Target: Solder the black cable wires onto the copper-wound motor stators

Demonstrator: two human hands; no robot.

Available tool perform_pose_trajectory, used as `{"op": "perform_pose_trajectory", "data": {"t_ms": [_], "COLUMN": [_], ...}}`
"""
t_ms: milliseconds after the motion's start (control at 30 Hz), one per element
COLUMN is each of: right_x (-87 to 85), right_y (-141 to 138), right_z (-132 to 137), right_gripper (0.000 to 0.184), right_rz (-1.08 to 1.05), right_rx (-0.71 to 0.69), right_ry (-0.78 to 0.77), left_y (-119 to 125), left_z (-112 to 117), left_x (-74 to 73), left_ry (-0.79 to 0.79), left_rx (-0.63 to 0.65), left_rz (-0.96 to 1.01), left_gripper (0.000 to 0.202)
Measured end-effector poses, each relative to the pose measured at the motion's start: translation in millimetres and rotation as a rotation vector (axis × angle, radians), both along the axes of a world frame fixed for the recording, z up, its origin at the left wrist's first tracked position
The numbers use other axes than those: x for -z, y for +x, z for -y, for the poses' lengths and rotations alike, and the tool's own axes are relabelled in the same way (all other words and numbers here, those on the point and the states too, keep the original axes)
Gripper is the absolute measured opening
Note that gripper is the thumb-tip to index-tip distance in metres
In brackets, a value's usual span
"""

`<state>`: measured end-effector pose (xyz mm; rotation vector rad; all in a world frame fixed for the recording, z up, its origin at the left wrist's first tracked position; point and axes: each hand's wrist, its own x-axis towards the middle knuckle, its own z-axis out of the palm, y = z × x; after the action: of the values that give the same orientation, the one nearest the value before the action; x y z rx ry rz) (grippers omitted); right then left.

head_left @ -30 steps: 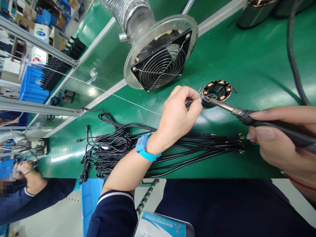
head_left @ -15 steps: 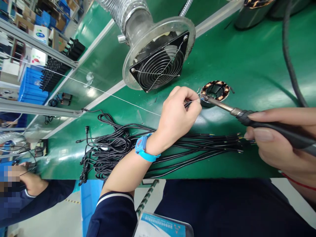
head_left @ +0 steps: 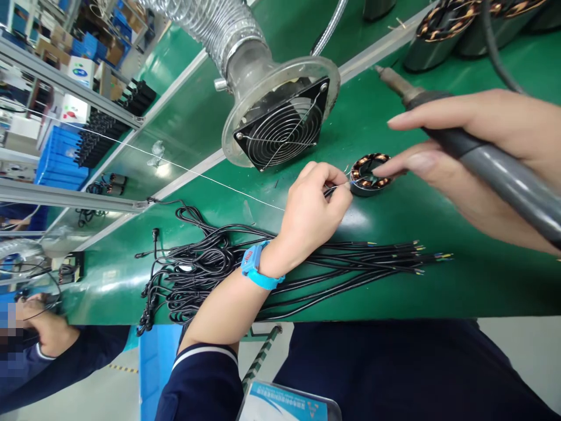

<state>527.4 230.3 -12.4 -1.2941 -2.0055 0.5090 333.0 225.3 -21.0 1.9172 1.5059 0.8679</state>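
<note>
My left hand (head_left: 316, 202) is closed in a pinch on the end of a black cable (head_left: 329, 190), beside a motor stator (head_left: 367, 190) with copper windings. A thin solder wire (head_left: 219, 181) runs from the far left to this hand. My right hand (head_left: 480, 196) grips a soldering iron (head_left: 499, 169), its tip pointing up and left, apart from the stator. One fingertip of that hand reaches the stator's open top; whether it touches a lead there, I cannot tell. Fine wire ends stick up at the stator's left rim.
Several black cables (head_left: 197, 263) with stripped ends lie along the green bench (head_left: 495, 286). A fume extractor fan (head_left: 283, 126) hangs beyond my left hand. More stators (head_left: 432, 47) stand at the back right, near the iron's cord (head_left: 493, 47). Another person's arm (head_left: 56, 333) is at far left.
The soldering iron has lifted off the stator, up and back, in my right hand. A right fingertip now reaches the stator. My left hand keeps its pinch beside it.
</note>
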Motion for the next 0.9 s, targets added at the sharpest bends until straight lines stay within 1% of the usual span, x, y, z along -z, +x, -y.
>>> {"op": "perform_pose_trajectory", "data": {"t_ms": [67, 167, 233, 300, 400, 533, 633, 733, 833, 900], "right_x": [5.1, 22.0, 33.3, 40.0, 41.0, 36.6, 35.9, 37.0, 38.1, 38.6], "right_y": [-3.7, -11.4, -16.5, -20.3, -23.4, -24.4, -22.8, -19.3, -17.9, -19.7], "right_z": [-6.3, -9.2, -7.0, -3.1, 2.0, 3.3, 1.5, -1.0, -2.7, -3.1], "right_gripper": [0.040, 0.044, 0.049, 0.049, 0.045, 0.041, 0.041, 0.046, 0.042, 0.038], "right_rz": [-0.018, -0.077, -0.126, -0.163, -0.159, -0.102, -0.095, -0.077, -0.032, -0.001], "right_rx": [-0.039, -0.074, -0.062, -0.041, -0.030, -0.081, -0.091, -0.088, -0.139, -0.119], "right_ry": [-0.002, 0.048, 0.066, 0.074, 0.109, 0.170, 0.226, 0.237, 0.262, 0.278], "left_y": [-0.3, -0.7, -0.8, -0.6, -0.4, -2.5, -5.4, -7.1, -6.8, -6.1], "left_z": [0.1, 0.6, 0.8, 0.9, 1.0, -0.3, -2.3, -3.8, -4.2, -4.4], "left_x": [-0.8, -1.5, -1.5, -1.3, -0.7, -1.1, -1.8, -1.6, -0.3, 0.8], "left_ry": [0.010, 0.004, -0.006, -0.010, 0.003, 0.019, -0.032, -0.096, -0.131, -0.138], "left_rx": [0.002, 0.007, 0.007, 0.006, 0.012, 0.022, 0.028, 0.030, 0.027, 0.018], "left_rz": [0.005, 0.001, -0.001, 0.002, 0.020, 0.029, 0.049, 0.103, 0.134, 0.149], "left_gripper": [0.011, 0.010, 0.010, 0.011, 0.013, 0.013, 0.010, 0.007, 0.007, 0.007]}}
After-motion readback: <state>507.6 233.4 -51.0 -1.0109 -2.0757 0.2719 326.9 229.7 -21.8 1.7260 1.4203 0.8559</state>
